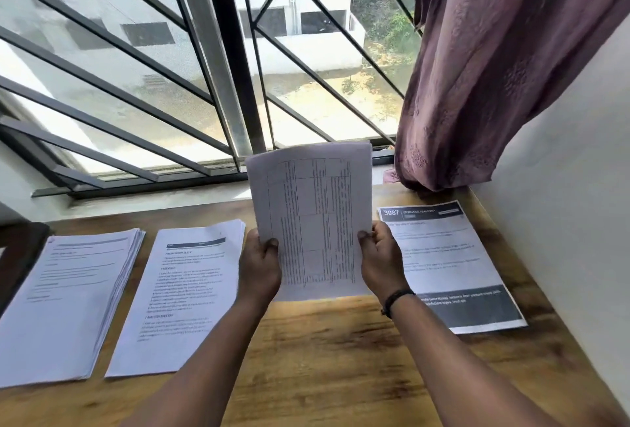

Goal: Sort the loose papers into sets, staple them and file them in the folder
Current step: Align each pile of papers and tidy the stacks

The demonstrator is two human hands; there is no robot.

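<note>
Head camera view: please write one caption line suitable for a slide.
Both hands, left hand and right hand, hold up table-printed sheets above a wooden desk bearing three paper piles.

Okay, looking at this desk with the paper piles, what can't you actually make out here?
- Head view: body text on the held white table-printed sheets, too small and blurred.
- How many sheets the left hand and right hand pinch: edges overlap.
- Left white paper stack: corner cut by frame edge.
- Stapler, folder: not in view.
</note>
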